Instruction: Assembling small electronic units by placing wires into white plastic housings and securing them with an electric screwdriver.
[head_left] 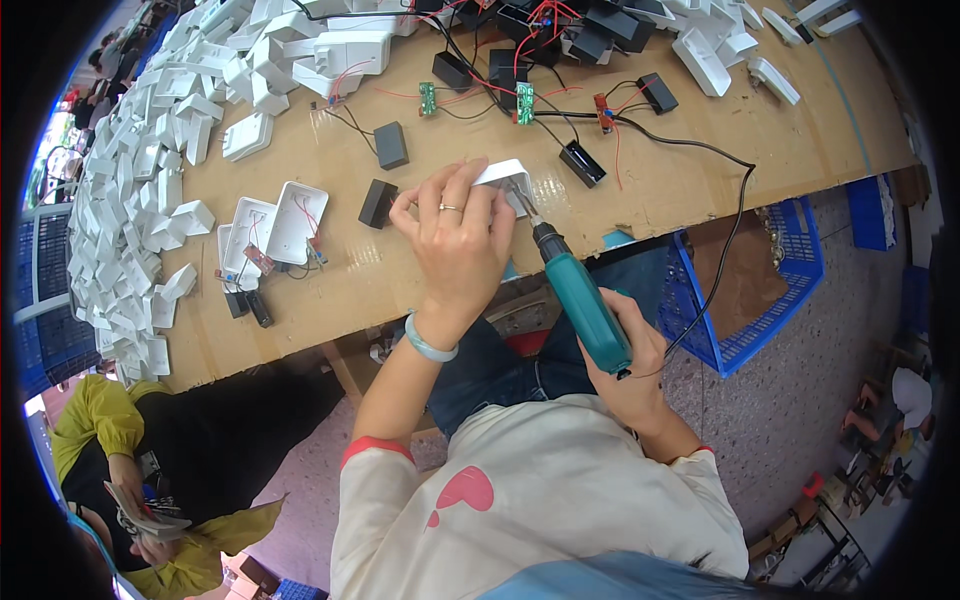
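Observation:
A white plastic housing (508, 170) is tilted up on the cardboard-covered table, gripped by the bent fingers of my left hand (452, 235). My right hand (632, 362) is wrapped around a green electric screwdriver (586, 305). Its bit reaches into the open side of the housing; the exact contact point is too small to make out. Close to my left fingers sits a small black box (378, 203), with a grey-black box (391, 146) beyond it. An open black box (582, 163) lies right of the housing.
White casings (150, 200) are heaped along the left and back. Two white shells (297, 222) hold wired parts. Green circuit boards (524, 103) and black boxes lie at the back. The black cable (741, 215) hangs over the edge near a blue crate (720, 350). Another person (110, 430) sits at left.

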